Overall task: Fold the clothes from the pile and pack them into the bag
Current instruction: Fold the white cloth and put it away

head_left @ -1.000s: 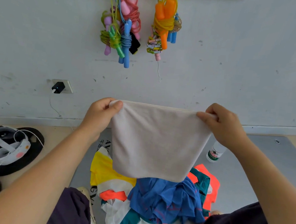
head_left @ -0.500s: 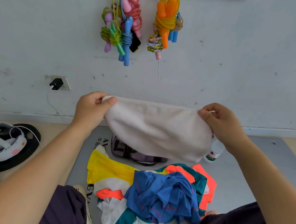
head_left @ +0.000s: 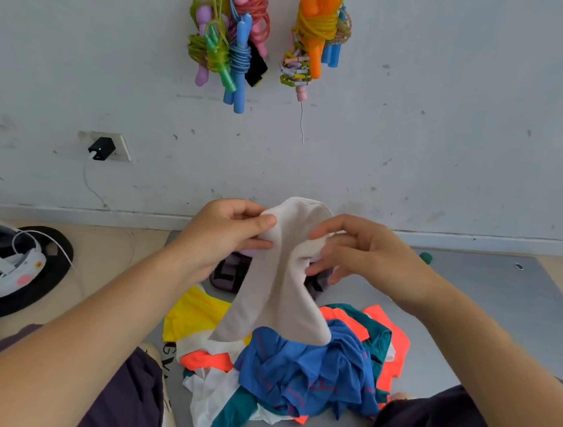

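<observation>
Pale beige cloth [head_left: 277, 292], folded in half, draped above pile [head_left: 296, 363]

1. A pale beige cloth [head_left: 276, 292] hangs above a pile of clothes [head_left: 296, 366] in royal blue, teal, neon orange, yellow and white.
2. A purple bag [head_left: 229, 273] with dark lettering lies on a grey mat [head_left: 491, 302].
3. Skipping ropes [head_left: 234, 43] in pink, green, blue and orange hang on a grey-white wall [head_left: 453, 126].
</observation>
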